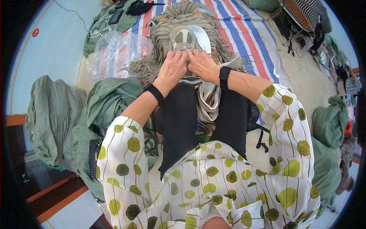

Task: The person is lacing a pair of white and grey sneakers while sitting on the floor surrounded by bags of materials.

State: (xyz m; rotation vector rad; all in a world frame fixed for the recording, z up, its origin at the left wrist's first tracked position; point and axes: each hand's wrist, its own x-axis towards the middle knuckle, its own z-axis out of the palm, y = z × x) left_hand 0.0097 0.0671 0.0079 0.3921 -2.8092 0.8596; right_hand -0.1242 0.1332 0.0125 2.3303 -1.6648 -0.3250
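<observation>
A grey and white shoe upper (185, 38) lies on a heap of grey-beige laces (160, 57) in front of me. Both my hands grip its near end. My left hand (172, 68) is closed on the left side of the piece, my right hand (202, 65) on the right, their fingertips meeting at the middle. Each wrist wears a black band. A black cloth (179, 122) and a pale scarf lie across my lap under my forearms.
A striped red, blue and white mat (244, 34) covers the floor ahead. Clear plastic bags (114, 53) lie to the left. Green sacks (103, 103) sit left of me, more green sacks (329, 122) at right. Clothes and cords are piled at upper right.
</observation>
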